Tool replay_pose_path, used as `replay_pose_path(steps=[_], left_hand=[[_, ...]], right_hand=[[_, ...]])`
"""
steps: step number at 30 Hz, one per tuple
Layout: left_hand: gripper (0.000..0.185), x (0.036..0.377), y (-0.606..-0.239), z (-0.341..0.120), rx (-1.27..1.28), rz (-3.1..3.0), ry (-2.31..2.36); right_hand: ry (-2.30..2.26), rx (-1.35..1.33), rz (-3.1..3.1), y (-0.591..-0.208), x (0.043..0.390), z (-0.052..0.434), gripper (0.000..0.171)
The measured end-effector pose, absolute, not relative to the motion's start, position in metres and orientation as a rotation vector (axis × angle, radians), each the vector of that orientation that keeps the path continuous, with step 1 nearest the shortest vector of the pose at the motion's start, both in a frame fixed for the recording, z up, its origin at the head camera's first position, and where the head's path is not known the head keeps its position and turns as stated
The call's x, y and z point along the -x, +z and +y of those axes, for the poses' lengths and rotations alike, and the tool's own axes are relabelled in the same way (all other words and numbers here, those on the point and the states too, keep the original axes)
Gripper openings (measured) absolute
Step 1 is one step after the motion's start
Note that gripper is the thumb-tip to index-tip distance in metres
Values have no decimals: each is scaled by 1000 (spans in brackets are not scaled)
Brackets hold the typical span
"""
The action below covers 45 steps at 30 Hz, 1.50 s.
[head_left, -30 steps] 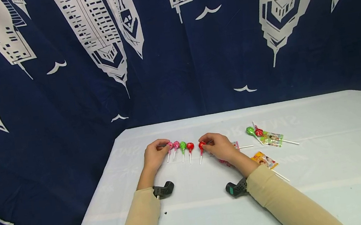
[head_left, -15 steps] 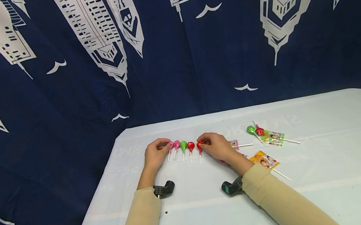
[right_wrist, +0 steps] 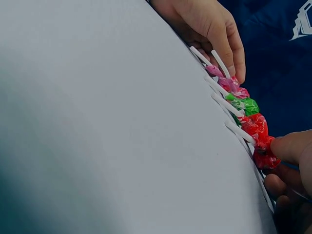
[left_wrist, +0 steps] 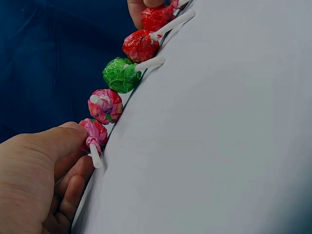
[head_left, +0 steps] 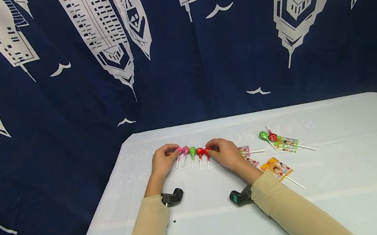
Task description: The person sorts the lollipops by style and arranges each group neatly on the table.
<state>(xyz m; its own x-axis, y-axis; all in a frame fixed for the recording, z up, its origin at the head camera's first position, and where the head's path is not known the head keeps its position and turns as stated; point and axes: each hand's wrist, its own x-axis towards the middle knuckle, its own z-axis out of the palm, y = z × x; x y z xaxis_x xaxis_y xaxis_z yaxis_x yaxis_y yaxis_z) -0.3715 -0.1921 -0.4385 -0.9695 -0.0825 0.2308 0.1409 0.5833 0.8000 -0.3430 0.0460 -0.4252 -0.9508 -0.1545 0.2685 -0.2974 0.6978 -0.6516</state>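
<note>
Lollipops lie in a tight row of five on the white surface (head_left: 343,176), sticks toward the person, with bare cloth stretching between them and the near edge. The right hand (head_left: 227,153) pinches the end red lollipop (head_left: 208,151), pressed against its red neighbour (head_left: 200,152). The left hand (head_left: 163,162) has its thumb against the pink lollipop (head_left: 178,151) at the other end. Loose lollipops and flat packets (head_left: 276,167) lie well to the right. Beyond, the far edge meets a navy curtain (head_left: 179,47).
</note>
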Motion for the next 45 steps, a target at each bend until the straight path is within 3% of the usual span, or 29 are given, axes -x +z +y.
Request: replay_pose_path(steps=[28, 45], left_hand=[[15, 372, -440, -191, 47, -2576, -1315], [17, 370, -438, -191, 60, -2568, -1287]], right_hand=[[1055, -383, -2598, -425, 339, 49, 19], [1342, -408, -2552, -393, 337, 70, 22]])
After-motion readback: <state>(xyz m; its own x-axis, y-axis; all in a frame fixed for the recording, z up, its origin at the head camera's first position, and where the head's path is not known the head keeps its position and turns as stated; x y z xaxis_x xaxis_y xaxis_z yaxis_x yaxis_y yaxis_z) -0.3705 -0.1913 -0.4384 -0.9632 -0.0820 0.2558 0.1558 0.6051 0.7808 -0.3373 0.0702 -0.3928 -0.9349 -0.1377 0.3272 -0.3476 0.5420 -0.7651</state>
